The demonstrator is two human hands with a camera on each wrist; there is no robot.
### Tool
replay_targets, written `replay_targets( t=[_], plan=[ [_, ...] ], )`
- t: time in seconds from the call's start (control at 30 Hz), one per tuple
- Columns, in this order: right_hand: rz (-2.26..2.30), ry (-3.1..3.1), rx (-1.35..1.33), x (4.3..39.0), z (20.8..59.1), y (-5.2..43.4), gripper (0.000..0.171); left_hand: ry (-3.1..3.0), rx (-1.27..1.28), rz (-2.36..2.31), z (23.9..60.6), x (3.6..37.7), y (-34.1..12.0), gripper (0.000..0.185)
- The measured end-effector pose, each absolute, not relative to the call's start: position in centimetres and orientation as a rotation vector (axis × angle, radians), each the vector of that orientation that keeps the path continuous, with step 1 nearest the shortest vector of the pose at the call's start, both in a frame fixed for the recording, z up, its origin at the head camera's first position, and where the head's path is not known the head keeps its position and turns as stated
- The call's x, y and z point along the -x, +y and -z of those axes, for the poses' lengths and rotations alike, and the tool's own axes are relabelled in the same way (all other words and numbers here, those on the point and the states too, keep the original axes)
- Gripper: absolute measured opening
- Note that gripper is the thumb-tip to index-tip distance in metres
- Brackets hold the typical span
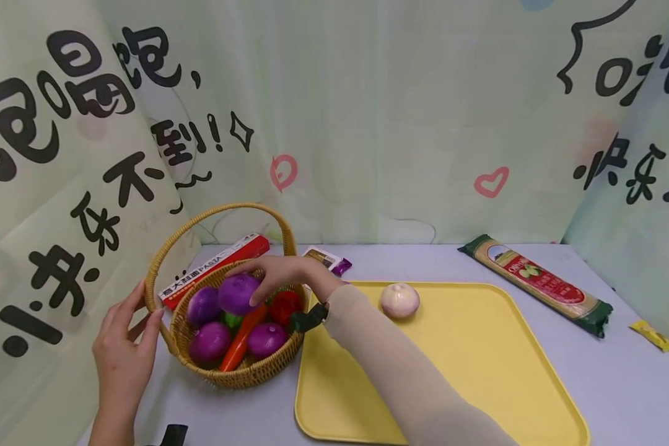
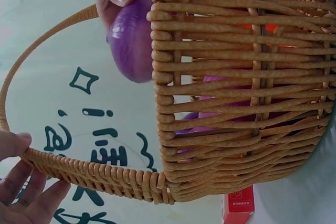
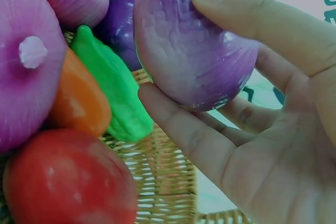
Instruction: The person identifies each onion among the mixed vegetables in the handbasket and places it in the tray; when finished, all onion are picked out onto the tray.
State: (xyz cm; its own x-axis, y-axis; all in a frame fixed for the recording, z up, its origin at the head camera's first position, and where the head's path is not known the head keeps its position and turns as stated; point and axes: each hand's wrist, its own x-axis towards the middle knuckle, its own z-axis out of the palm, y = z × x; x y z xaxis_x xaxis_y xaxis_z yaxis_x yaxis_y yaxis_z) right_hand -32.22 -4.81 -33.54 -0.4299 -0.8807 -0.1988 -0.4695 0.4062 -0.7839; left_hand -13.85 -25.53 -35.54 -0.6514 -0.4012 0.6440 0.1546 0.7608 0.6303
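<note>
My right hand (image 1: 284, 274) holds a purple onion (image 3: 189, 51) over the wicker basket (image 1: 245, 376), thumb on one side and fingers on the other. In the left wrist view the onion shows beside the basket's rim. My left hand (image 1: 124, 354) grips the side of the basket's arched handle (image 2: 89, 172) between thumb and fingers. Inside the basket lie other purple onions (image 1: 210, 342), an orange carrot (image 1: 237, 347), a red tomato (image 3: 71, 182) and a green pepper (image 3: 107, 85).
Right of the basket, a yellow tray (image 1: 446, 371) bears a pale onion (image 1: 399, 300). A red and white pasta box (image 1: 217, 266) lies behind the basket, near a purple packet (image 1: 334, 263). A long noodle packet (image 1: 535, 282) and a small yellow packet (image 1: 653, 336) lie far right.
</note>
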Motion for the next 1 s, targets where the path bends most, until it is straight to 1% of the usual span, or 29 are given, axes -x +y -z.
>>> replay_targets(
  t=[0.2, 0.4, 0.7, 1.0],
  plan=[
    [0.891, 2.082, 1.092, 32.3, 33.0, -3.1, 0.067, -2.136, -0.184, 0.860, 35.6, 14.0, -25.4, 0.058],
    [0.922, 2.096, 1.096, 32.2, 32.2, -1.3, 0.065, -2.131, -0.191, 0.854, 35.6, 13.9, -25.5, 0.058],
    [0.904, 2.090, 1.137, 32.2, 31.9, 0.6, 0.068, -2.116, -0.192, 0.883, 35.7, 13.8, -25.6, 0.057],
    [0.956, 2.097, 1.078, 31.7, 31.2, 2.7, 0.072, -2.113, -0.198, 0.882, 35.6, 13.8, -25.5, 0.057]
  ],
)
